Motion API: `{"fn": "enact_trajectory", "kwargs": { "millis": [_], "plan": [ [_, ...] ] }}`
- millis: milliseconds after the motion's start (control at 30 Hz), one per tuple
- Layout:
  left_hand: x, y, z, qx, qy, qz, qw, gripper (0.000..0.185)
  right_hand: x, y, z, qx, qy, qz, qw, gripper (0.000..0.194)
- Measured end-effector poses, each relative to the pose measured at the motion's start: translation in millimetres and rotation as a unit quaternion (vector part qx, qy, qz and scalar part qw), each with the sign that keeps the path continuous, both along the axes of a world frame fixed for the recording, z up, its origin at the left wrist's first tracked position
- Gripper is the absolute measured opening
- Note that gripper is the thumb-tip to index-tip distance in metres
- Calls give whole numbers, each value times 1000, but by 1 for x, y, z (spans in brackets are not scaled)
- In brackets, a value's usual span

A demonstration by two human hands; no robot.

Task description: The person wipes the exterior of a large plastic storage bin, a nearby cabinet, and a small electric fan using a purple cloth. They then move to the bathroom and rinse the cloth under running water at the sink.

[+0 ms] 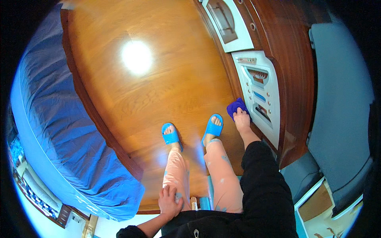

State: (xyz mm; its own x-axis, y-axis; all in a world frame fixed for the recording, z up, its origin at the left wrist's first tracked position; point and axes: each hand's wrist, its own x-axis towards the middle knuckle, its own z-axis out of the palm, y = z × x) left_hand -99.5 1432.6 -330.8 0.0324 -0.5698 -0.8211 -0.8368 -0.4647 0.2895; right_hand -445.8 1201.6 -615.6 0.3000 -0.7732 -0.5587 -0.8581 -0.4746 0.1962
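Note:
My right hand [242, 119] reaches down to the right, its fingers closed on a folded purple cloth [234, 106]. The cloth lies low against the base of a brown wooden cabinet [293, 98], beside a white door panel [253, 86] with oval cut-outs and small round studs. My left hand [171, 203] rests on the left leg of my pink patterned trousers [175, 166], fingers a little apart and holding nothing. Blue slide sandals [171, 137] are on my feet, on the glossy wood-patterned floor [148, 98].
A bed with a blue sheet [74, 128] and a dark wooden side rail [92, 116] runs along the left. Another white door [227, 22] is farther up the cabinet. A large grey panel [339, 98] stands at the right. Light glares on the floor.

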Motion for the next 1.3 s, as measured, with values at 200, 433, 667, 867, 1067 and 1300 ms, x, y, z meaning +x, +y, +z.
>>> {"fn": "enact_trajectory", "kwargs": {
  "millis": [200,433,667,867,1067,1300],
  "plan": [
    [0,0,0,1,-11,18,1000,50,80,-168,-6,-190,-57,193,961,15],
    [-2,6,-7,-26,-31,-50,998,54,52,-144,5,-70,143,273,949,27],
    [-104,28,-60,262,230,224,910,75,29,-66,63,120,266,309,905,27],
    [-137,46,-65,526,434,623,383,82,68,-175,87,-143,199,309,919,19],
    [-149,38,-62,475,439,687,330,73,54,-142,100,-52,197,238,950,22],
    [-134,40,-81,444,464,605,471,52,123,-191,178,165,262,212,927,23]
  ]
}}
